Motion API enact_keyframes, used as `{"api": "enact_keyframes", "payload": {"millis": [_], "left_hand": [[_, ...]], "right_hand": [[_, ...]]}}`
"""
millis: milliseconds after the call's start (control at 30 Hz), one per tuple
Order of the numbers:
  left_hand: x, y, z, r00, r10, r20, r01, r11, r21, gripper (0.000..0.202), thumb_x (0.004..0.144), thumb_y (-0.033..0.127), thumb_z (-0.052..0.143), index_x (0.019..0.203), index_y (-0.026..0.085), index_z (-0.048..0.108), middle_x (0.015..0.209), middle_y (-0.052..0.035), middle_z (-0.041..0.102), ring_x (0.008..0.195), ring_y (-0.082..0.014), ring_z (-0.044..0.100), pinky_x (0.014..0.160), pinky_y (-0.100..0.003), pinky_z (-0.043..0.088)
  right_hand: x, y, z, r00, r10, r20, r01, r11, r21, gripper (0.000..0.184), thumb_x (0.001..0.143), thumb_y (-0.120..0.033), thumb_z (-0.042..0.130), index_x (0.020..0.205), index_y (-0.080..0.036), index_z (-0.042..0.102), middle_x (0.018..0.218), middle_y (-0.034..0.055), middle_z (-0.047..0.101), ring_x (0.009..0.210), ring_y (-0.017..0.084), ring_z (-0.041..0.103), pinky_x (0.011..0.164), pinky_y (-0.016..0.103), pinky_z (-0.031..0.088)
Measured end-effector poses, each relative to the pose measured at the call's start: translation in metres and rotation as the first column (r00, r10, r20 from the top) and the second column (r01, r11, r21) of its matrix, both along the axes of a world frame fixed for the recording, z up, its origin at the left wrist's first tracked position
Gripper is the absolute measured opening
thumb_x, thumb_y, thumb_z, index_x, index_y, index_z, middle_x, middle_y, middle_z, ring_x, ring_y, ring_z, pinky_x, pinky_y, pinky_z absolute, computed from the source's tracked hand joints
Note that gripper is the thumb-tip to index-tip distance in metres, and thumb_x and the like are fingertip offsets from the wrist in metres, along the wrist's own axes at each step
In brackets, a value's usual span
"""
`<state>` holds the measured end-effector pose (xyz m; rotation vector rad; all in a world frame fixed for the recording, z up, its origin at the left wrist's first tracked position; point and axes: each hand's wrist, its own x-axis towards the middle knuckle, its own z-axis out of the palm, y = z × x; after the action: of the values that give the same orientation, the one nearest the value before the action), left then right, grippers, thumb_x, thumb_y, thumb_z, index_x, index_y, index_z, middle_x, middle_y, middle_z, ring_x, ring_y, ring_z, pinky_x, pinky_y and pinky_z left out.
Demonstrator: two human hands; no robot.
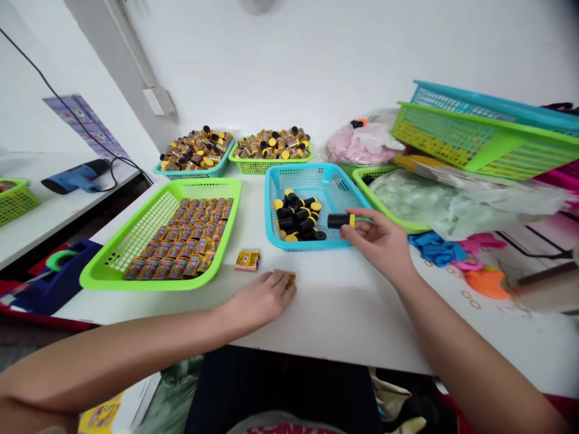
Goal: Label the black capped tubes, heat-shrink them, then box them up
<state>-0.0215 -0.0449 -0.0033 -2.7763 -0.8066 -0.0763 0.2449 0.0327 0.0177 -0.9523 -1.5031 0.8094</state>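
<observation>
My right hand pinches a small black cylinder with a yellow cap between thumb and fingers, over the right side of a blue basket. In that basket lies a heap of similar black containers with yellow caps. My left hand rests low over the white table, its fingers curled on a small yellow printed label that they partly cover. Just left of it lies another yellow printed label piece, flat on the table. A green basket holds rows of labelled containers.
Two baskets heaped with labelled containers stand by the wall. Stacked baskets and plastic bags crowd the right, with deflated balloons nearby. At left are a blue heat gun and a tape dispenser.
</observation>
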Motion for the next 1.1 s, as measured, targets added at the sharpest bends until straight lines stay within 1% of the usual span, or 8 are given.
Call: {"api": "enact_keyframes", "payload": {"millis": [200, 333, 467, 567, 667, 767, 900, 1100], "left_hand": [[0.0, -0.001, -0.019, 0.98, -0.12, -0.157, 0.14, 0.983, 0.122, 0.052, 0.093, 0.006, 0.048, 0.142, 0.018, 0.039, 0.109, -0.0214, 0.072, 0.101, -0.0298, 0.071, 0.082, -0.043, 0.058], [-0.001, 0.001, 0.0, 0.995, 0.034, -0.09, -0.051, 0.98, -0.194, 0.051, 0.092, 0.005, 0.045, 0.14, 0.022, 0.047, 0.108, -0.0125, 0.074, 0.096, -0.0245, 0.072, 0.08, -0.033, 0.057], [-0.001, 0.007, 0.022, 0.94, 0.337, 0.044, -0.263, 0.802, -0.536, 0.056, 0.093, 0.008, 0.042, 0.146, 0.028, 0.044, 0.089, -0.0037, 0.075, 0.073, -0.0189, 0.071, 0.069, -0.027, 0.054], [0.003, 0.014, 0.04, 0.849, 0.437, 0.295, -0.146, 0.732, -0.665, 0.055, 0.088, 0.011, 0.05, 0.14, 0.027, 0.052, 0.084, -0.001, 0.073, 0.067, -0.0148, 0.067, 0.067, -0.025, 0.052], [0.016, 0.026, 0.051, 0.713, 0.471, 0.52, 0.09, 0.674, -0.734, 0.03, 0.075, 0.009, 0.063, 0.1, 0.021, 0.075, 0.087, -0.0024, 0.07, 0.072, -0.0127, 0.064, 0.063, -0.021, 0.05], [0.032, 0.038, 0.043, 0.594, 0.551, 0.586, 0.29, 0.532, -0.795, 0.005, 0.071, 0.017, 0.074, 0.075, 0.016, 0.075, 0.083, -0.004, 0.067, 0.07, -0.0122, 0.063, 0.058, -0.02, 0.05], [0.041, 0.045, 0.016, 0.474, 0.742, 0.474, 0.372, 0.318, -0.872, 0.039, 0.073, 0.036, 0.079, 0.107, 0.019, 0.07, 0.079, -0.0025, 0.069, 0.062, -0.012, 0.061, 0.047, -0.018, 0.046], [0.033, 0.037, -0.007, 0.408, 0.735, 0.542, 0.378, 0.404, -0.833, 0.066, 0.091, 0.04, 0.063, 0.148, 0.028, 0.031, 0.091, -0.003, 0.075, 0.072, -0.0139, 0.066, 0.053, -0.019, 0.048]], "right_hand": [[-0.001, -0.007, -0.007, 0.99, 0.017, 0.142, -0.04, 0.986, 0.163, 0.03, 0.08, -0.025, 0.075, 0.109, -0.025, 0.068, 0.098, 0.0036, 0.061, 0.071, 0.011, 0.061, 0.067, 0.028, 0.059], [-0.001, -0.011, -0.004, 0.987, 0.047, 0.153, -0.078, 0.977, 0.198, 0.03, 0.081, -0.021, 0.073, 0.11, -0.027, 0.069, 0.098, 0.0033, 0.06, 0.073, 0.011, 0.06, 0.069, 0.027, 0.06], [-0.002, -0.015, 0.0, 0.993, 0.107, 0.043, -0.112, 0.984, 0.138, 0.035, 0.084, -0.022, 0.071, 0.117, -0.03, 0.064, 0.1, 0.0026, 0.059, 0.073, 0.011, 0.061, 0.067, 0.029, 0.058], [-0.004, -0.019, 0.004, 0.986, 0.164, -0.015, -0.162, 0.982, 0.097, 0.032, 0.087, -0.024, 0.068, 0.117, -0.031, 0.061, 0.094, 0.0011, 0.059, 0.072, 0.012, 0.061, 0.062, 0.028, 0.054], [-0.008, -0.022, 0.006, 0.98, 0.198, -0.011, -0.196, 0.977, 0.087, 0.026, 0.087, -0.023, 0.068, 0.112, -0.029, 0.064, 0.095, 0.0015, 0.056, 0.07, 0.011, 0.057, 0.06, 0.027, 0.051], [-0.01, -0.022, 0.004, 0.972, 0.227, -0.059, -0.222, 0.972, 0.081, 0.026, 0.086, -0.022, 0.07, 0.111, -0.028, 0.064, 0.101, 0.0016, 0.055, 0.071, 0.01, 0.06, 0.061, 0.027, 0.051], [-0.007, -0.02, 0.0, 0.941, 0.326, -0.093, -0.33, 0.943, -0.029, 0.026, 0.089, -0.021, 0.068, 0.114, -0.029, 0.063, 0.083, -0.0022, 0.06, 0.068, 0.01, 0.063, 0.06, 0.024, 0.05], [-0.001, -0.019, -0.003, 0.91, 0.395, -0.125, -0.409, 0.905, -0.115, 0.021, 0.091, -0.029, 0.067, 0.112, -0.025, 0.067, 0.087, 0.0001, 0.066, 0.069, 0.011, 0.065, 0.065, 0.026, 0.054]]}}
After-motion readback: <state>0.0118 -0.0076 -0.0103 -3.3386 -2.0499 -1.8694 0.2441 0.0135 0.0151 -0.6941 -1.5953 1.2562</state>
